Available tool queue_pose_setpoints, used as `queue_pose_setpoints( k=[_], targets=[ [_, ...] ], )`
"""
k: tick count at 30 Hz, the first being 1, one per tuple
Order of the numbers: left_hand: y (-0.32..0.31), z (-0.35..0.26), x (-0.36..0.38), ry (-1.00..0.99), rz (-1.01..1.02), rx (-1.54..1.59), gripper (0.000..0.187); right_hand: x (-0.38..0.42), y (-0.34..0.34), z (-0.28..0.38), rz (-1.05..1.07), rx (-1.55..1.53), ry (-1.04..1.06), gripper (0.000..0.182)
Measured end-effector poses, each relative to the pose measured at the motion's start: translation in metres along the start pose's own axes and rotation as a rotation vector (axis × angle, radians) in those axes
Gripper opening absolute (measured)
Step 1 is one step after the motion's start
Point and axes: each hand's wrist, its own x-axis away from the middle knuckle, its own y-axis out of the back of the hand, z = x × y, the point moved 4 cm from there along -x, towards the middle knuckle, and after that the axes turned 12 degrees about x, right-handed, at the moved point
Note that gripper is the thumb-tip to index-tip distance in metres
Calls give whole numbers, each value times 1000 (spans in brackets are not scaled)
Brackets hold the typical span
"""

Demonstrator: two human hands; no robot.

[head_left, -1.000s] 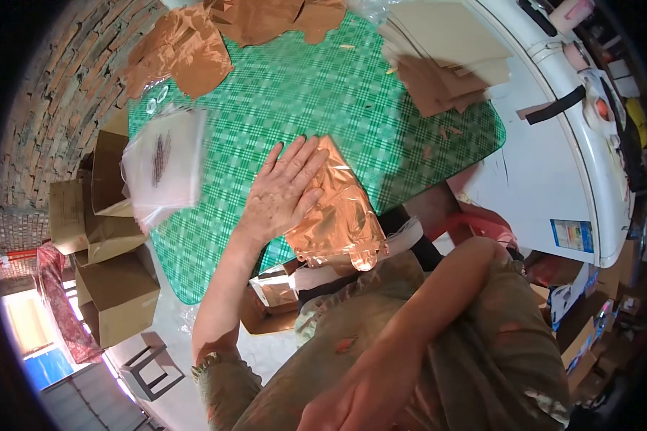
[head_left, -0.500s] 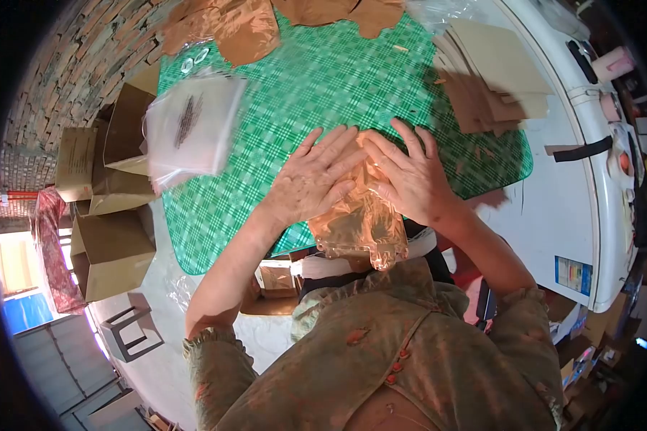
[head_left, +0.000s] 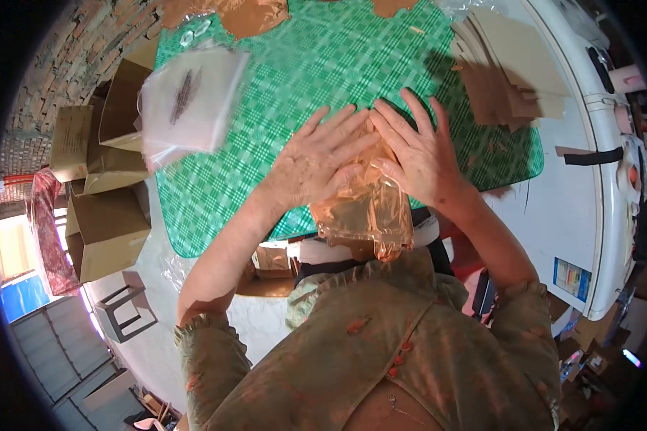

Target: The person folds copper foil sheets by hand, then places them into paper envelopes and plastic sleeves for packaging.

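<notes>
A shiny copper-coloured piece of foil or film (head_left: pixel 363 215) lies at the near edge of the table, its lower end hanging over toward my body. My left hand (head_left: pixel 313 158) rests flat on its left side with fingers stretched out. On its upper right lies my right hand (head_left: pixel 420 158), palm down and fingers spread. The fingertips of both hands come close together at the top, hiding that part of the piece. Crinkles show in the surface between my thumbs.
A green checked cloth (head_left: pixel 323 65) covers the table. Clear plastic bags (head_left: pixel 190 100) lie at left, cardboard sheets (head_left: pixel 514 68) at right, and more copper-coloured pieces (head_left: pixel 255 16) at the far edge. Open cardboard boxes (head_left: pixel 111 226) stand left of the table; a white appliance (head_left: pixel 553 194) is right.
The view has shifted slightly, so the table's far edge sits higher. My right hand's fingers are a little more spread and raised; both hands stay on the copper-coloured piece.
</notes>
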Motion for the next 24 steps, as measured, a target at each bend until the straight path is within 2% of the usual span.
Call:
queue_pose_setpoints(
  k=[2, 7, 11, 15, 18, 19, 22, 24],
  targets=[
    [-1, -1, 1, -2, 8, -14, 57, 4, -12, 0, 48, -10, -1, 71],
    [-1, 0, 0, -5, -4, -45, 57, 4, -5, -5, 2, 57, 48, 59],
    [-2, 0, 2, -1, -17, -33, 56, 35, 4, -10, 84, -17, 159, 53],
    [-3, 2, 3, -6, -25, -67, 55, 74, 30, 3, 178, -217, 265, 51],
    [-4, 2, 4, -9, -27, -78, 55, 92, 23, 18, 79, -101, 298, 46],
    [-4, 2, 3, -13, -30, -77, 55, 93, 18, 22, -25, -59, 303, 41],
    [-2, 0, 3, -52, -98, -71, 55, 90, 12, 26, -137, -112, 318, 36],
    [-5, 1, 3, -25, -46, -90, 56, 86, 12, 28, -181, -145, 327, 33]
  ],
)
